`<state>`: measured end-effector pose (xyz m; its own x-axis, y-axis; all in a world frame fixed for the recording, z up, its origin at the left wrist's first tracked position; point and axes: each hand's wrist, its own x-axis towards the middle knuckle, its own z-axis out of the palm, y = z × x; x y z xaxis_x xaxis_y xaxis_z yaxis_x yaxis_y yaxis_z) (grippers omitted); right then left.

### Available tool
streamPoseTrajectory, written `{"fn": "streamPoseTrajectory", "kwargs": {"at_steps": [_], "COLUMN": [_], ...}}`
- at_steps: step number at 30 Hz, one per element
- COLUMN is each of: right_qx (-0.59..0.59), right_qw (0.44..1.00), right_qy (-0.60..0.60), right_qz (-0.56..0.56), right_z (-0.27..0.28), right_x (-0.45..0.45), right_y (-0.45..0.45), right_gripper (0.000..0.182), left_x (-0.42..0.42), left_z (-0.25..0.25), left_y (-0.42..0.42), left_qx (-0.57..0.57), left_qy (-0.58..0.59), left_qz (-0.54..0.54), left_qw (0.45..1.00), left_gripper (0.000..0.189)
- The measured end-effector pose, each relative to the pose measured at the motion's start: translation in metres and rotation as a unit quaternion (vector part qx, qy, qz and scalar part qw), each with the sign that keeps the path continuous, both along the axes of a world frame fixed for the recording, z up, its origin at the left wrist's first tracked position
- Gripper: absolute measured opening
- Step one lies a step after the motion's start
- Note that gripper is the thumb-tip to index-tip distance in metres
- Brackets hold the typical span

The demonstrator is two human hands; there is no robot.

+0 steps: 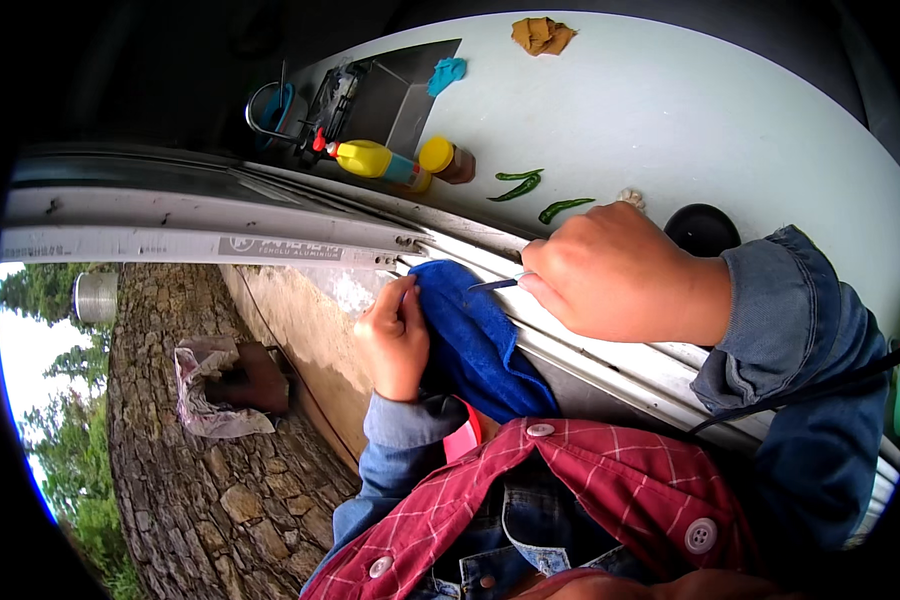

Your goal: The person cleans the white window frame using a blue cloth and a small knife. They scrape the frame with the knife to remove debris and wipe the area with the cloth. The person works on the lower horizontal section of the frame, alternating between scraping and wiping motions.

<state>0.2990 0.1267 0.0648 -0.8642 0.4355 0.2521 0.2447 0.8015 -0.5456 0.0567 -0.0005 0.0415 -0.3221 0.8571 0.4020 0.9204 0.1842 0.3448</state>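
A blue microfiber cloth (pixel 457 330) drapes over the sill beside the white aluminium window track (pixel 607 349). My left hand (pixel 394 341) pinches the cloth's far left corner between thumb and fingers. In my right hand (pixel 622 277) is a slim pointed tool (pixel 493 285), perhaps a small knife; most of it is hidden in the fist. Its tip points left, over the cloth. Past my right hand, a garlic bulb (pixel 631 197) and a round black dish (pixel 702 229) sit on the pale countertop (pixel 645 97).
Green chilies (pixel 521 186), a brown jar with yellow lid (pixel 448 159) and a yellow bottle (pixel 381 161) line the counter near a sink (pixel 382 97). Turquoise (pixel 447 75) and brown (pixel 542 36) cloths lie farther back. An open window sash (pixel 195 244) juts left, above a stone wall (pixel 217 480).
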Motion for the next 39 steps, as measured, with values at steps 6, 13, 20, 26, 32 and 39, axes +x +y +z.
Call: {"fn": "streamPoseTrajectory", "kwargs": {"at_steps": [6,13,20,26,32,39], "right_qx": [-0.034,0.029,0.050,0.074,0.067,0.043], "right_qw": [0.999,0.998,0.997,0.994,0.993,0.998], "right_qy": [0.022,0.037,0.022,-0.052,-0.079,-0.026], "right_qz": [0.009,0.045,0.054,0.061,0.051,0.036], "right_z": [0.001,-0.004,0.016,0.037,0.032,0.011], "right_x": [-0.002,-0.020,0.004,0.024,0.014,-0.021], "right_y": [-0.005,-0.004,-0.013,-0.023,-0.025,-0.016], "right_gripper": [0.018,0.012,0.007,0.007,0.008,0.014], "left_x": [-0.001,-0.004,0.012,0.024,0.032,0.026], "left_z": [0.012,0.003,0.011,0.009,0.003,-0.011], "left_y": [-0.008,-0.012,-0.021,-0.036,-0.037,-0.028], "left_qx": [-0.040,0.016,-0.013,-0.051,-0.073,-0.068], "left_qy": [-0.039,-0.105,-0.063,-0.036,-0.082,-0.105], "left_qz": [0.054,0.039,-0.062,-0.164,-0.066,-0.025], "left_qw": [0.997,0.994,0.996,0.985,0.992,0.992], "left_gripper": [0.006,0.008,0.010,0.013,0.041,0.042]}}
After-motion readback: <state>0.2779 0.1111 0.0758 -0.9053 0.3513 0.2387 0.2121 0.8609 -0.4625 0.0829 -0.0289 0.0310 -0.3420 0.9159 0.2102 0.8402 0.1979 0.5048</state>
